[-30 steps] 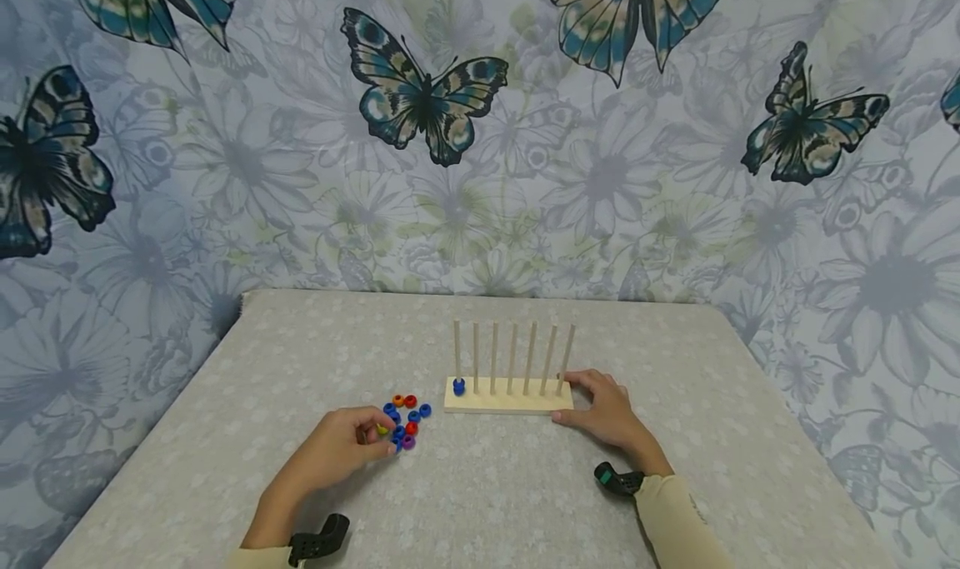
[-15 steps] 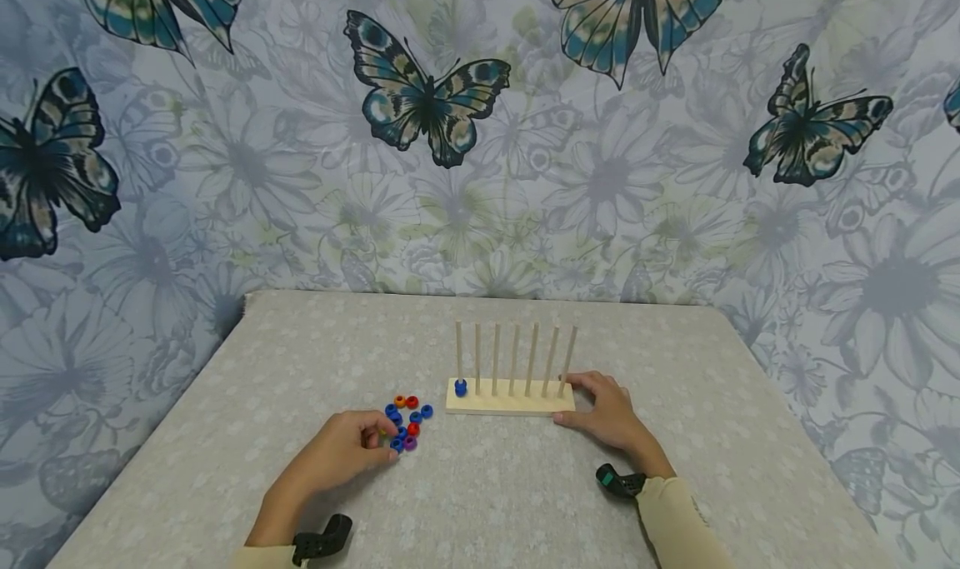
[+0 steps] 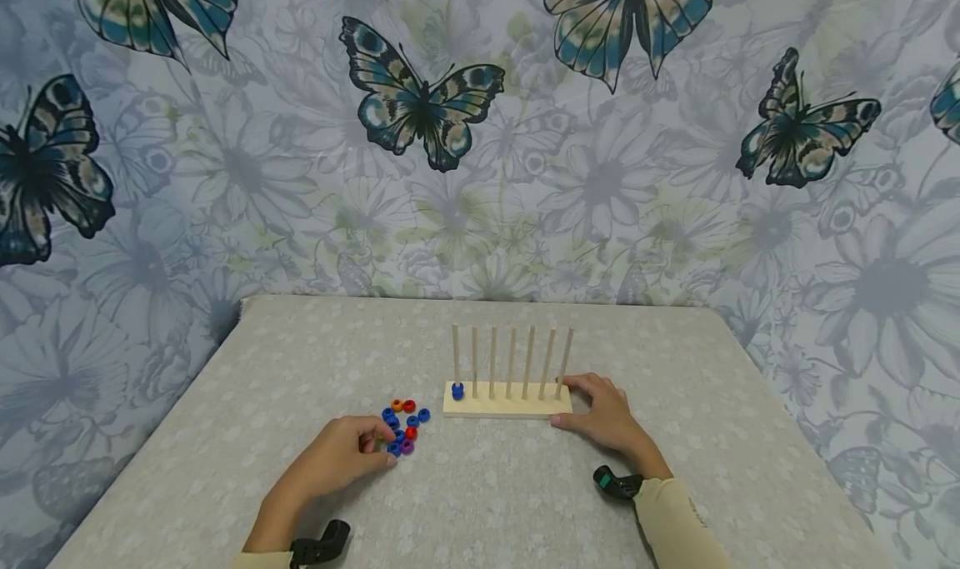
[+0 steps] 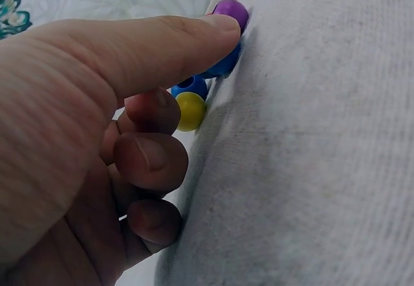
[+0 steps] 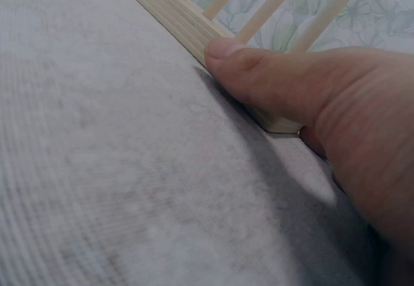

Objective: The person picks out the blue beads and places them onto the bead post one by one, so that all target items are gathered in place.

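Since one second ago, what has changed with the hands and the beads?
Almost nothing. The left hand stays curled at the loose coloured plastic beads, fingertips shifting slightly. The right hand keeps holding the pale wooden peg rack; one blue bead remains on its leftmost peg.

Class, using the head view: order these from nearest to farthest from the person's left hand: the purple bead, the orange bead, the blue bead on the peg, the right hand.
1. purple bead, just right of the left hand.
2. orange bead, at the pile's far edge.
3. blue bead on the peg, on the rack's leftmost peg.
4. right hand, at the rack's right end.
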